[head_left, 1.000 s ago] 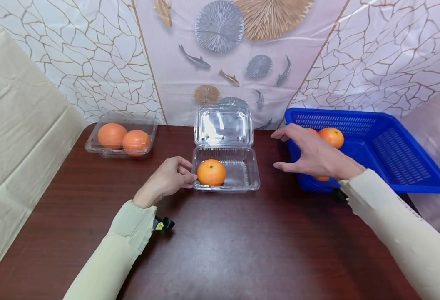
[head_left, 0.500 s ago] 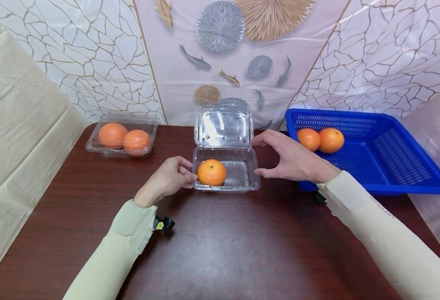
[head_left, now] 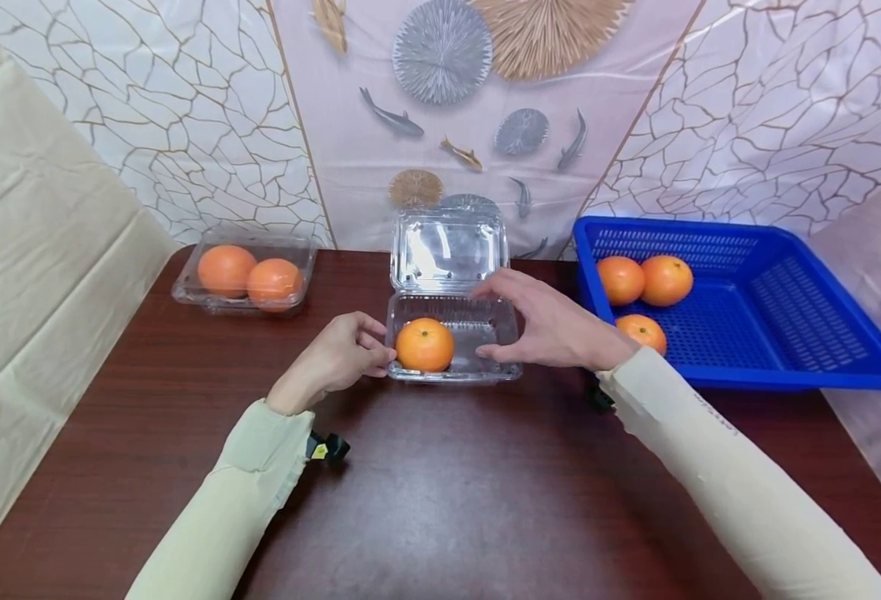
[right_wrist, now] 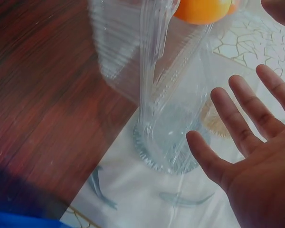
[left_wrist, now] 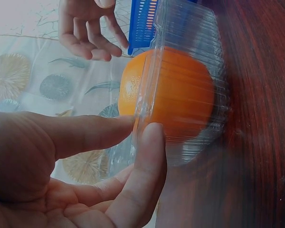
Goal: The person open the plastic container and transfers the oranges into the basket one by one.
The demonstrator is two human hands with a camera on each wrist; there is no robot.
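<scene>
**On the dark table: two hands at an open clamshell box with one orange**

In the middle of the wooden table (head_left: 440, 500) stands a clear plastic clamshell box (head_left: 485, 367), its lid (head_left: 448, 248) raised upright at the far side. One orange (head_left: 425, 344) lies in the left half of the tray; the right half has nothing in it.

The left hand (head_left: 338, 358) is at the left edge of the box. In the left wrist view its thumb and index finger (left_wrist: 145, 161) pinch the thin rim of the tray, just beside the orange (left_wrist: 180, 95), and the other fingers are loosely bent below.

The right hand (head_left: 553, 325) hovers over the right part of the box with the palm down. Its fingers (right_wrist: 247, 114) are straight and spread apart, and they hold nothing. The index finger reaches toward the hinge between tray and lid, and the thumb is near the front rim. If they touch the plastic, I cannot tell; in the right wrist view there is a gap between the fingers and the lid (right_wrist: 171, 123).

At the right of the table is a blue plastic basket (head_left: 808, 350) with three oranges (head_left: 620, 279) in its left end. At the far left corner is a closed clamshell box (head_left: 245, 275) with two oranges inside.
</scene>
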